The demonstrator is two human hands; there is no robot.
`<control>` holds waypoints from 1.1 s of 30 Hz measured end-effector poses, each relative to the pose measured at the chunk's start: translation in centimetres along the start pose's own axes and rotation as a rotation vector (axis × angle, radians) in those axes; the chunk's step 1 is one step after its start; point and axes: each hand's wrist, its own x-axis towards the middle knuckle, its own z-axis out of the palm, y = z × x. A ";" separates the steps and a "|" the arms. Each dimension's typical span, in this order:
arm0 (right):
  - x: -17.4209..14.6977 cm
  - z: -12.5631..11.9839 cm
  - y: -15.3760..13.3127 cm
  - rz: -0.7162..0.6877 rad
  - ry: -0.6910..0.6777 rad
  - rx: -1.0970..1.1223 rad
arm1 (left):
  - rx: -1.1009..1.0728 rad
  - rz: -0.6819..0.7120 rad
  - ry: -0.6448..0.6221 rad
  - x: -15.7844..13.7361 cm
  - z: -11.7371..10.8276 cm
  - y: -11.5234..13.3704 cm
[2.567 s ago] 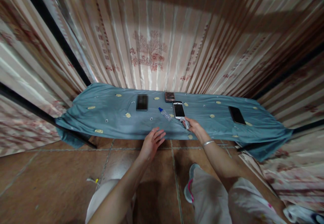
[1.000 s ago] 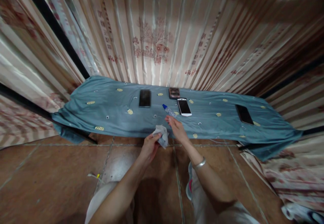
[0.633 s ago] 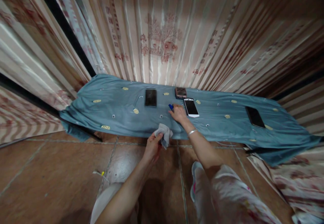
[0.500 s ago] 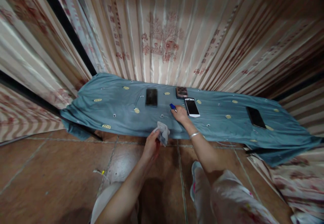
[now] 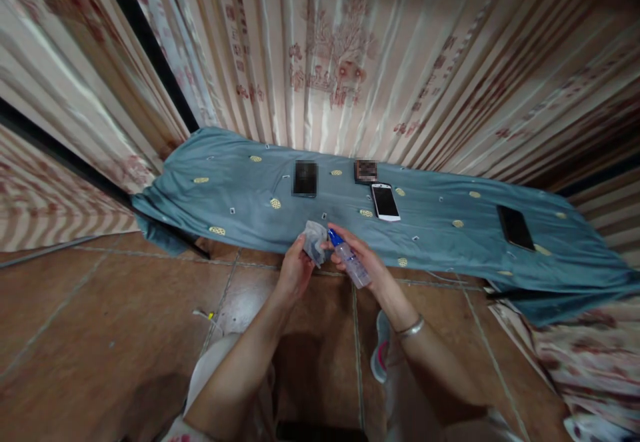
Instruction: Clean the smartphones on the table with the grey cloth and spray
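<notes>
My left hand (image 5: 296, 270) grips a crumpled grey cloth (image 5: 315, 242) near the front edge of the blue covered table (image 5: 250, 212). Close beside it, my right hand (image 5: 367, 259) is closed around a small clear spray bottle (image 5: 354, 266) with a blue top (image 5: 335, 235). The bottle is tilted, its blue end toward the cloth. Beyond my hands a white phone (image 5: 385, 203) with a dark screen lies on the table. A dark, blurred-out rectangular item (image 5: 305, 179) rests further left.
A small blurred box (image 5: 366, 171) sits behind the white phone. Toward the table's right end lies a black phone (image 5: 515, 227). Patterned curtains (image 5: 330, 62) hang behind the table. On the tiled floor at the left is a thin cable (image 5: 206, 315) with a yellow part.
My right hand has lifted the spray bottle off the table and drawn it back beside the cloth. My left hand still holds the cloth. The camera view has shifted slightly.
</notes>
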 end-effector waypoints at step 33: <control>-1.4 0.2 1.3 -0.456 0.158 -1.327 | 0.041 0.028 -0.079 0.1 0.1 -2.6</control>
